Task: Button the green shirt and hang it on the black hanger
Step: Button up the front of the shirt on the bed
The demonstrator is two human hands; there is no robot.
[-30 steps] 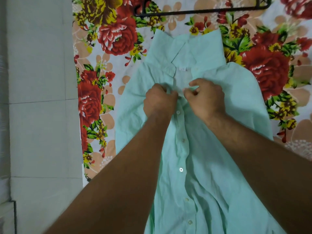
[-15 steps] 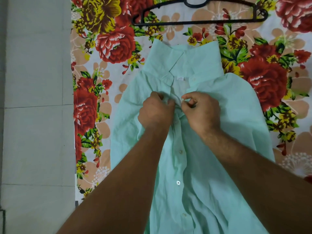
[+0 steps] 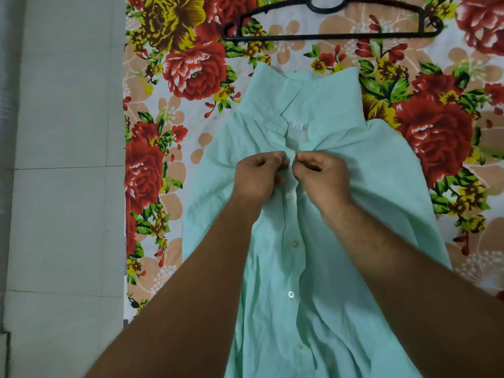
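A pale green shirt (image 3: 321, 268) lies flat on a flowered sheet, collar away from me, with several white buttons in a row down its front. My left hand (image 3: 259, 175) and my right hand (image 3: 321, 173) meet at the placket just below the collar, each pinching one edge of the cloth between thumb and fingers. The button at that spot is hidden under my fingers. A black hanger (image 3: 330, 21) lies flat on the sheet beyond the collar, apart from the shirt.
The flowered bed sheet (image 3: 174, 110) in red, yellow and green covers the surface under the shirt. Its left edge runs down the view, with pale grey floor tiles (image 3: 62, 186) beyond it.
My view has tilted so the hanger shows more fully. Both hands have stayed at the top of the placket, their fingertips now drawn closer together.
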